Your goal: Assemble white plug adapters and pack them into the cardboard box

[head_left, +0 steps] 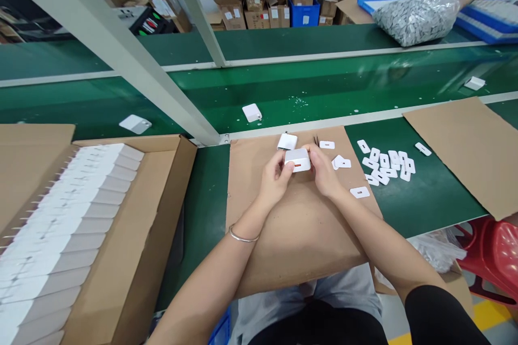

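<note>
Between both hands is a white charger block (298, 160) with a small red slot on its near face. My left hand (277, 175) closes on its left side, thumb on the front. My right hand (322, 171) grips the right side, its fingers partly hidden behind the block. Just behind it, another white charger (287, 141) lies on the brown cardboard sheet (299, 226). Dark tweezer-like tips (316, 140) show beside my right fingers. Small white slotted plates, one of them here (360, 192), lie on the sheet, and several more (388, 172) are scattered on the green table.
A cardboard box (162, 188) with rows of white chargers (60, 215) stands at the left. A metal post (133, 64) rises behind it. More chargers lie on the green belt (324, 86). Across it, a person holds a plastic bag (421, 16). A red stool (496, 248) is lower right.
</note>
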`<state>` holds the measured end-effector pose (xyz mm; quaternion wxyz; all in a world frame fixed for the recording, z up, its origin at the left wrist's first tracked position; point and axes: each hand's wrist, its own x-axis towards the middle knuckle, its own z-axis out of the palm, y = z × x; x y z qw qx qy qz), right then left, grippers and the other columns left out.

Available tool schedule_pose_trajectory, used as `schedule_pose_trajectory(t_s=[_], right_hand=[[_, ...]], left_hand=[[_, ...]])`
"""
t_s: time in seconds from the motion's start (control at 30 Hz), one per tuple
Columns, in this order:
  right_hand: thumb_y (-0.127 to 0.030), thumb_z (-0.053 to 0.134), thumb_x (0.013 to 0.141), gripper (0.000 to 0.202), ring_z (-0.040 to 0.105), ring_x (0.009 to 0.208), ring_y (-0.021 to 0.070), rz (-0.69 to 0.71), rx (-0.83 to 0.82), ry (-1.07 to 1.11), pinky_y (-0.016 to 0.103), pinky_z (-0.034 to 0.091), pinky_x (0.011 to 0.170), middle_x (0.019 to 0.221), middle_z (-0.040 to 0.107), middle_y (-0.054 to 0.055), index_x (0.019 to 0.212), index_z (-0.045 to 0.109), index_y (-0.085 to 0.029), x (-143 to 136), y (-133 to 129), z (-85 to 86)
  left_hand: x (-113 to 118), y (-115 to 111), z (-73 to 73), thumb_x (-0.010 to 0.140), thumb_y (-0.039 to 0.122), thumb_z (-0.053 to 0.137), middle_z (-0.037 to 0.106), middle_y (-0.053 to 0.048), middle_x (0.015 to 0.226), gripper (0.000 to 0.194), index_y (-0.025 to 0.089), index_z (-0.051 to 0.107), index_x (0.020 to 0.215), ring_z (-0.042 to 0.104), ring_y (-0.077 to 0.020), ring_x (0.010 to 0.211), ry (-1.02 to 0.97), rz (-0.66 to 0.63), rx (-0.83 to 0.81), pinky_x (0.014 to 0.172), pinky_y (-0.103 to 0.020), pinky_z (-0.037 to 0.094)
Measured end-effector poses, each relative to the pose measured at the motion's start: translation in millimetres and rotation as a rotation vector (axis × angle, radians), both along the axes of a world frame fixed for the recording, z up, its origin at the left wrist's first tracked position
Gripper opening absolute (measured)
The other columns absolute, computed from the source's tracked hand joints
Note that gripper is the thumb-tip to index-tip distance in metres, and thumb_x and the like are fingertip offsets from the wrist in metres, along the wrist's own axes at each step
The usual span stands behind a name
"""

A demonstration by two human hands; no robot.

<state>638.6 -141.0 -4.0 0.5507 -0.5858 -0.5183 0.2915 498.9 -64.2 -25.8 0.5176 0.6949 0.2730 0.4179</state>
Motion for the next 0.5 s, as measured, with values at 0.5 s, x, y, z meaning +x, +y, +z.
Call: schedule_pose_trajectory(t_s=[0.5], right_hand=[[-0.062, 0.062, 0.091, 0.04, 0.05, 0.068, 0.0144, -0.07, -0.061, -0.028, 0.029, 0.035, 0.063, 0.075, 0.055, -0.003, 0.089, 0.054, -0.023, -2.8, 0.4, 1.7]], left_hand=[[-2.0, 2.0, -12.2, 0.094, 0.078, 0.041, 0.066, -0.004, 0.081, 0.064, 0.018, 0.063, 0.093, 0.059, -0.0183, 0.074, 0.113, -0.007, 0.02, 0.066, -0.029, 0.044]])
